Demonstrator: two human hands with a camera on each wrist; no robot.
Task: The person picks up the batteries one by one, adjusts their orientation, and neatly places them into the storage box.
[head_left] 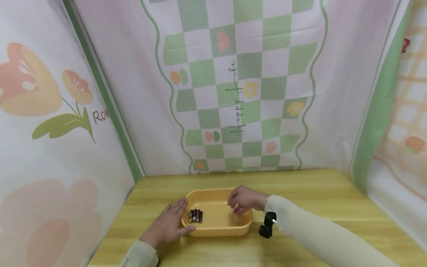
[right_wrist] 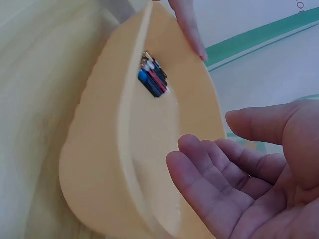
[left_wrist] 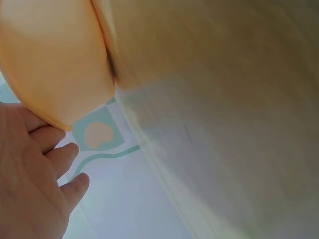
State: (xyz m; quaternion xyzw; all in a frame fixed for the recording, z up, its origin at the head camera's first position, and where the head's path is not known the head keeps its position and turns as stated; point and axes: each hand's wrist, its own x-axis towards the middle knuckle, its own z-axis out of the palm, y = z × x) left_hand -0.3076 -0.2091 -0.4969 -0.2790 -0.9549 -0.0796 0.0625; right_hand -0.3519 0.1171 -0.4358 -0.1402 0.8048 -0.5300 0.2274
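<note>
A yellow plastic tray (head_left: 221, 231) with rounded corners stands on the table. Several batteries (head_left: 195, 216) lie side by side at its left end; in the right wrist view the batteries (right_wrist: 153, 77) show dark, red and blue casings. My left hand (head_left: 170, 224) rests against the tray's left end, its fingers along the rim and its thumb at the front edge. The left wrist view shows the left hand (left_wrist: 35, 169) with fingertips at the rim. Over the tray's right end is my right hand (head_left: 245, 200), fingers loosely bent; the right hand (right_wrist: 254, 179) holds nothing.
The yellow wood-grain table (head_left: 293, 185) extends around the tray. Behind it hangs a green and white checked cloth (head_left: 240, 111), with printed cloth panels at both sides. A black device (head_left: 268, 224) is strapped to my right wrist.
</note>
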